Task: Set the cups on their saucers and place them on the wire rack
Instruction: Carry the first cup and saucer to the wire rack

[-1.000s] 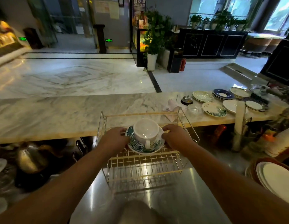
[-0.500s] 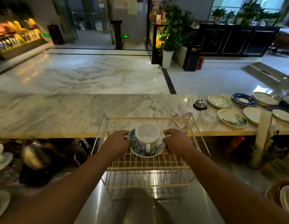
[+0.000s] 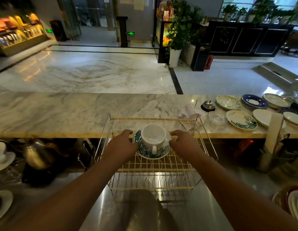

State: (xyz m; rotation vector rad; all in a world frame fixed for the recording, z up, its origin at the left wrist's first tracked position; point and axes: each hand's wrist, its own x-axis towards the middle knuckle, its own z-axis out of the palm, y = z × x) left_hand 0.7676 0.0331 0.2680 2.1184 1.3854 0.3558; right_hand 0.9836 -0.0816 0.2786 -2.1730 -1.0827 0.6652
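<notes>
Worn on the person's head, the single wide-angle camera looks forward and down from behind the steel worktop (image 3: 186, 214), close over the wire rack (image 3: 161, 170), with the marble counter (image 3: 61, 110) just beyond and the lobby floor (image 3: 95, 72) stretching away above.

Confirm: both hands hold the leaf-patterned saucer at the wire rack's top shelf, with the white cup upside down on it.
One error: the head view shows the white cup upright, mouth up. The left hand and right hand hold the leaf-patterned saucer at the top shelf of the wire rack.
</notes>
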